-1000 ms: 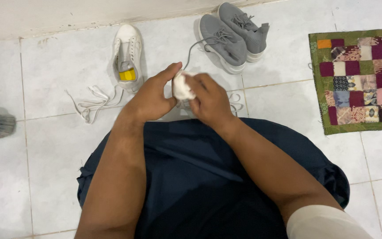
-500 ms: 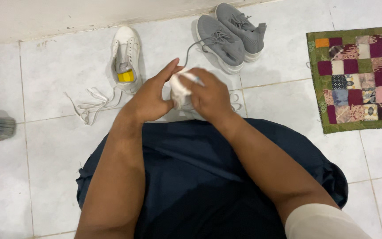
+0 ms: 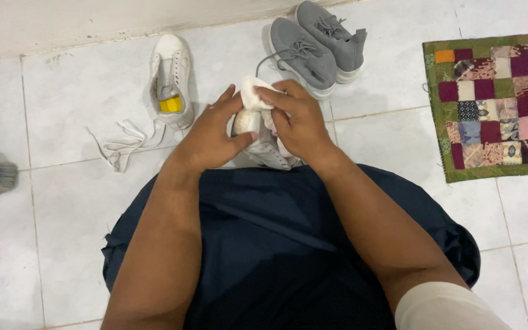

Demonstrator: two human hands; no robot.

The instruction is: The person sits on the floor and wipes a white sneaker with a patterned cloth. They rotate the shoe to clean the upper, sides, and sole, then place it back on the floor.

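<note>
while both hands met above the lap, the left hand (image 3: 212, 137) gripped the white shoe (image 3: 258, 137) from the side, thumb up against its toe end. the right hand (image 3: 297, 122) was closed on a white cloth (image 3: 253, 93), pressing it onto the top of that shoe. the shoe looked white and low-cut, sole edge showing near the dark blue garment (image 3: 264, 232), mostly hidden by fingers. it sat just in front of the knees, over the tiled floor (image 3: 68, 201). a second white shoe (image 3: 169, 79) with a yellow insert lay to the left, loose laces (image 3: 120, 140) trailing. a grey pair (image 3: 316, 43) stood by the wall, a patchwork mat (image 3: 496, 104) at right.
</note>
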